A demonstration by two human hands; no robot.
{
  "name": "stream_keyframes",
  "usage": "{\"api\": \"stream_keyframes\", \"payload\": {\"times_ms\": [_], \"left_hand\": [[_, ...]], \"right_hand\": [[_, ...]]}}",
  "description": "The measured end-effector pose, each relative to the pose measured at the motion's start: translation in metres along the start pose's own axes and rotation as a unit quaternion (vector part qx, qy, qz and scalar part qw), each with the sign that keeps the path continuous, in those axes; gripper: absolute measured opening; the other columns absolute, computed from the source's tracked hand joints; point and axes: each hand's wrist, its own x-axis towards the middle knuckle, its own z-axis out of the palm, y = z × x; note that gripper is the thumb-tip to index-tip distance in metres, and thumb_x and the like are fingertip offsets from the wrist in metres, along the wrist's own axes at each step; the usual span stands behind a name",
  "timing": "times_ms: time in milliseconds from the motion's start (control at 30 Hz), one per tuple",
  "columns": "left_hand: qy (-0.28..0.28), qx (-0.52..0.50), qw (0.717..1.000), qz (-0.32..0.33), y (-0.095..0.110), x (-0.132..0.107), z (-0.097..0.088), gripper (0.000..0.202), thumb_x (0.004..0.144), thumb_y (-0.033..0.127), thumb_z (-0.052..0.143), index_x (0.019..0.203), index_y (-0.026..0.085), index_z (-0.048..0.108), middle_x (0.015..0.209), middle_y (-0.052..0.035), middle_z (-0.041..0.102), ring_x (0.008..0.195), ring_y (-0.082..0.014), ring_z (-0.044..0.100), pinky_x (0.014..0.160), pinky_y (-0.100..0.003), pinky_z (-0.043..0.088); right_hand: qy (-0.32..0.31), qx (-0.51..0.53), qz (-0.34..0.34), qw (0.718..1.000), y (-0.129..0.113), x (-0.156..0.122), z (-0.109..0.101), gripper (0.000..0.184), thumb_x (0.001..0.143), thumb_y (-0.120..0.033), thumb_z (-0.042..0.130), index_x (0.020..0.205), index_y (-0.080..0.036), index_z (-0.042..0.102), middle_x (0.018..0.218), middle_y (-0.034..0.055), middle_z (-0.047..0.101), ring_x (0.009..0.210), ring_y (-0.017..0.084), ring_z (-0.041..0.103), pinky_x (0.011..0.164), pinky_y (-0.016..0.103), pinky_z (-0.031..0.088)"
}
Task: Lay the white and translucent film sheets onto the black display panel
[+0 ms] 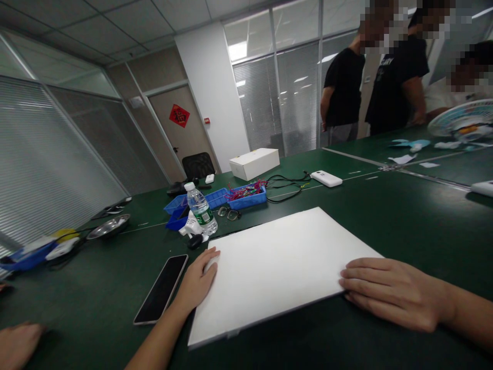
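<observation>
A flat white board (277,262) with a thin edge lies before me on the green table. My left hand (198,277) holds its left side, with the thumb over the top face and the fingers along the edge. At the right side, my right hand (396,290) has its fingers close together over the edge; its thumb is hidden. A black-screened phone (162,290) lies just left of my left hand. Beyond the board's far left corner stand a water bottle (202,210) and a small black round object (195,241).
Blue trays (246,196) with red wires, glasses (230,213), a black cable (287,192), a white box (254,163) and a white device (326,178) stand farther back. A metal bowl (110,226) is at left. Another person's hand (19,341) rests lower left; several people are at right.
</observation>
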Motion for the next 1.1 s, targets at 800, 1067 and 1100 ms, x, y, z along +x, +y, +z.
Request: {"api": "stream_keyframes", "payload": {"times_ms": [800,1067,1100], "left_hand": [[0.079,-0.237,0.965,-0.083,-0.01,0.007,-0.009,0.049,0.082,0.049,0.064,0.112,0.014,0.08,0.132,-0.0143,0.072,0.134,-0.0369,0.059,0.123,-0.054,0.033],[0.047,-0.329,0.94,-0.078,-0.004,0.007,-0.005,0.057,0.061,0.035,0.09,0.113,0.016,0.077,0.133,-0.0158,0.072,0.129,-0.0383,0.064,0.116,-0.056,0.045],[0.037,-0.309,0.948,-0.068,-0.005,0.006,-0.005,0.059,0.062,0.036,0.091,0.116,0.017,0.077,0.134,-0.0162,0.071,0.129,-0.0387,0.064,0.115,-0.057,0.045]], "right_hand": [[-0.019,-0.065,0.022,0.997,0.009,-0.014,-0.021,0.031,0.099,-0.013,0.049,0.117,-0.011,0.074,0.141,0.0151,0.06,0.136,0.026,0.057,0.109,0.04,0.057],[0.011,-0.077,0.119,0.99,0.012,-0.025,-0.028,0.03,0.099,-0.007,0.053,0.12,-0.021,0.069,0.142,0.0068,0.061,0.135,0.02,0.058,0.112,0.039,0.051],[0.021,-0.076,0.129,0.988,0.012,-0.026,-0.029,0.029,0.098,-0.007,0.054,0.119,-0.021,0.068,0.141,0.0061,0.061,0.134,0.02,0.058,0.111,0.039,0.051]]}}
